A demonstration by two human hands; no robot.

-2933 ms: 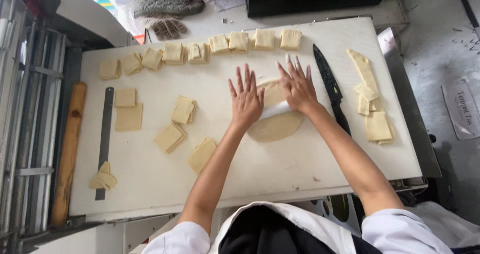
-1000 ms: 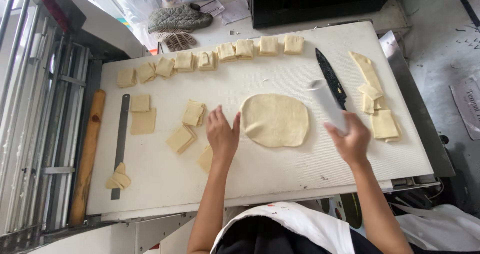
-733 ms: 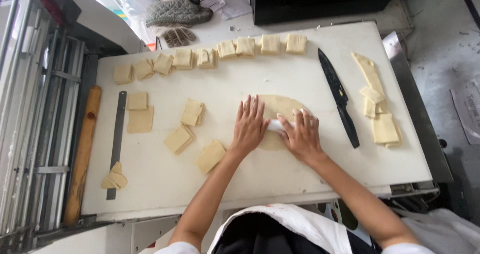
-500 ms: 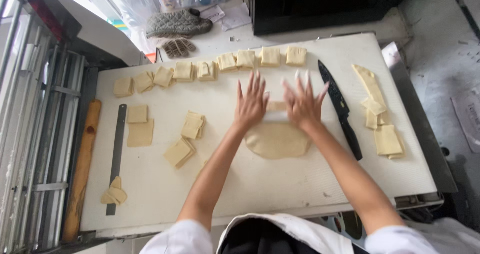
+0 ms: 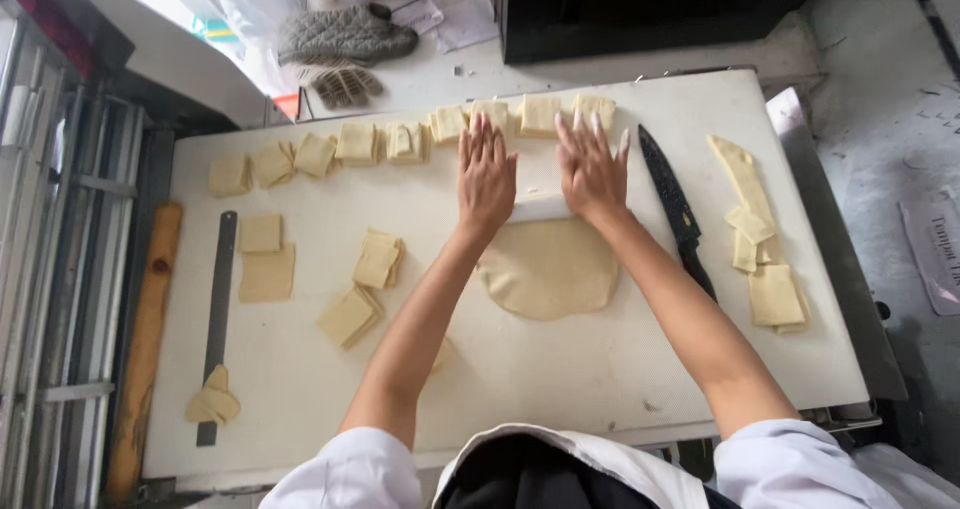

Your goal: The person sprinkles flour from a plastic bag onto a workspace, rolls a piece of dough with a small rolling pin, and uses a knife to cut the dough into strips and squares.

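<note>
The white tabletop (image 5: pixel 300 369) fills my view, with grey floor to the right and a metal rack down the left edge. Both hands are flat and spread, palms down on a small white roller (image 5: pixel 540 207) — left hand (image 5: pixel 487 174) on its left end, right hand (image 5: pixel 592 169) on its right end, fingers straight, nothing gripped, only pressing. The roller sits at the far edge of the dough round (image 5: pixel 550 267), which lies near the middle of the tabletop, just nearer me than the hands.

Half a second ago the hands were closer to me, over the round's far half; now they have pushed on towards the row of squares (image 5: pixel 400 141) along the far edge, fingertips close to touching it. A second ago the right hand held the roller off to the side and the round looked smaller and thicker — it now spreads wider, so I judge the rolling is thinning it stroke by stroke and this stroke is at its far end.

A black knife (image 5: pixel 678 209) lies just right of the right wrist, apart from the dough. Beyond it are cut strips (image 5: pixel 760 259). Left of the left arm sit loose squares (image 5: pixel 365 284), then a dark ruler (image 5: pixel 218 309) and a long wooden pin (image 5: pixel 145 339) at the left edge.
</note>
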